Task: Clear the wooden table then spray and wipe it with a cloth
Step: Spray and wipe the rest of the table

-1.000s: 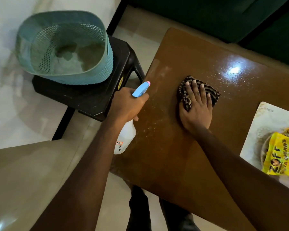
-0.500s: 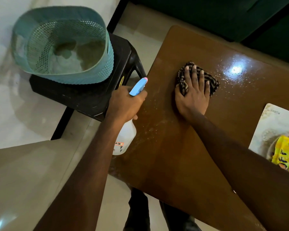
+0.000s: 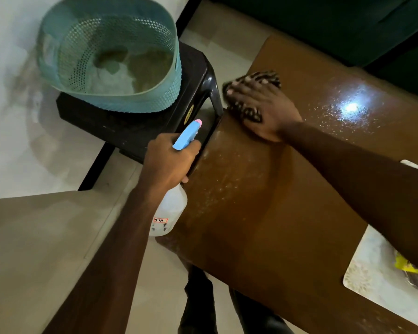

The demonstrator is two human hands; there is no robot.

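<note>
**Cloth at the far corner, sprayer held ready**

Nearest me on the right, a pale rectangular placemat (image 3: 372, 273) with a yellow packet (image 3: 404, 266) lies on the glossy brown wooden counter (image 3: 275, 237), so that end looks uncleared. At the counter's left edge, the left hand (image 3: 169, 160) has its fingers wrapped round the neck of a translucent white plastic spray bottle (image 3: 170, 210) with a blue trigger head. Spray droplets speckle the wood beside it. Farther on, the right hand (image 3: 266, 109) lies with fingers spread flat on a dark striped cloth (image 3: 273, 78) at the far left corner, pressing rather than gripping. The cloth looks soft and limp, apt to bunch. A flat palm over its middle should steer it best. Beyond the edge, a teal perforated plastic basket (image 3: 121, 102) sits on a black plastic stool (image 3: 130, 131).
</note>
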